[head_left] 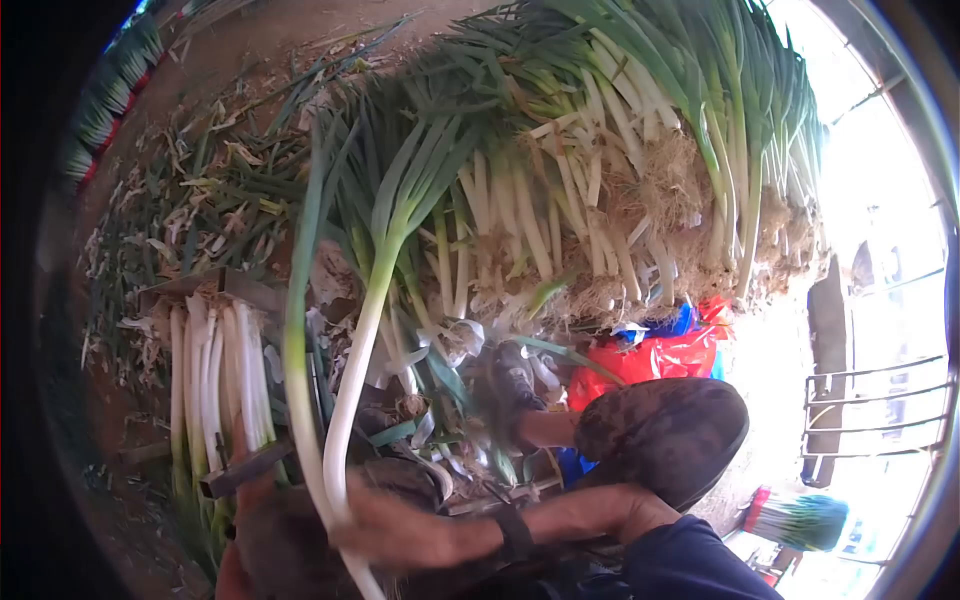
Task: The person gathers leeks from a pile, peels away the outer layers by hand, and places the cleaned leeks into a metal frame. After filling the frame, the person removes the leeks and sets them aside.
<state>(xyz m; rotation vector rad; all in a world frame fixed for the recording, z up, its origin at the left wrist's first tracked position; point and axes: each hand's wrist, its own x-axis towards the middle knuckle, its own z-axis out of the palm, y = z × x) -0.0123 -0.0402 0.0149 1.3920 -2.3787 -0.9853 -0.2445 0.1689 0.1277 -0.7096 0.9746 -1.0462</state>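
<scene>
My right hand point(385, 525), blurred by motion and wearing a dark wristband, is closed around a long leek point(362, 355) with a white stalk and green leaves. A second leek point(300, 400) runs alongside it into the same grip. On the left, my left hand point(248, 475) is low beside a metal frame point(250, 468), close to a row of trimmed white leeks point(205, 375) lying in it. Its fingers are mostly hidden by the frame and stalks.
A big heap of leeks with dry roots point(600, 190) fills the far side. Leaf scraps point(190, 220) litter the ground at left. A red plastic bag point(650, 365) lies beyond my camouflage-clad knee point(665, 430). A tied green bundle point(797, 518) sits at right, by a metal railing point(880, 410).
</scene>
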